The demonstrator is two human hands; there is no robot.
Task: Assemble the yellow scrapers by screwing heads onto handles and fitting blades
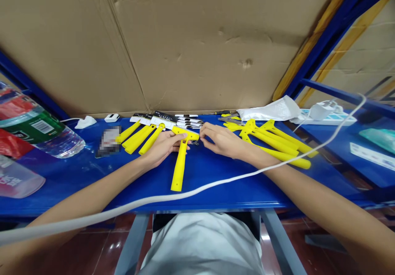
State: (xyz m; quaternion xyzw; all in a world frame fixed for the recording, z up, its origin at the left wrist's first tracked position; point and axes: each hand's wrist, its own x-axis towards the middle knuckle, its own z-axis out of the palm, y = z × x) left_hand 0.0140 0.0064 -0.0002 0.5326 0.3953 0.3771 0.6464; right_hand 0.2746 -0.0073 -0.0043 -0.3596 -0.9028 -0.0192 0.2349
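Observation:
My left hand is closed on a yellow plastic scraper, its thumb on the T-shaped head and the handle pointing toward me. Beside the right end of that head, my right hand has its fingertips pinched together; whatever sits between them is too small to make out. A little pile of small metal pieces, perhaps screws, lies on the blue table between the hands. Several more yellow scrapers rest left of my left hand. Another group of yellow scrapers lies to the right, partly behind my right forearm.
Black-and-white printed packets and a white bag lie along the cardboard wall. Large bottles stand at left near a blurred phone-like object. A white cable crosses in front of my forearms. A power strip is at right.

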